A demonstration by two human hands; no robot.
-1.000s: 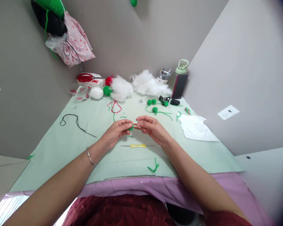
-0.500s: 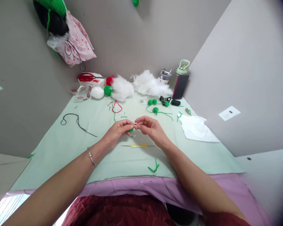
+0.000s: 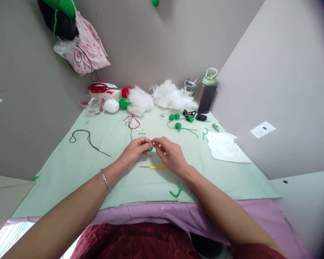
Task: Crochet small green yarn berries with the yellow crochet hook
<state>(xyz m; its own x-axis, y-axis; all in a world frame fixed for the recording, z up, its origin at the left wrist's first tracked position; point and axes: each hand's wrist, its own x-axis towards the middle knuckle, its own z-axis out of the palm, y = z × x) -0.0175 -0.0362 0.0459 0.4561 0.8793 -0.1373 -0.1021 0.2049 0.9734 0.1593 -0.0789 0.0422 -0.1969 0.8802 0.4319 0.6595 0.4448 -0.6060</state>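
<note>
Over pale green tablecloth (image 3: 51, 176): right hand (image 3: 171, 155) and left hand (image 3: 135, 150), fingertips close together. Cannot tell any grip in the curled right fingers. Pinched between left thumb and fingers: small green yarn piece (image 3: 150, 149), partly hidden. Presumably light, soft, non-slip, easily squashed; best held gently at the edge.

on the cloth (image 3: 218, 180), the hook (image 3: 157, 167) lies before the fingers (image 3: 162, 141), the stuffing (image 3: 170, 95) behind, paper (image 3: 226, 148) right.

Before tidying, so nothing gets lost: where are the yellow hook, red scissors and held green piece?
Yellow hook (image 3: 157, 167), head view, on its handle.
Red scissors (image 3: 98, 87), head view, handles.
Held green piece (image 3: 150, 149), head view, exposed lower part.
</note>
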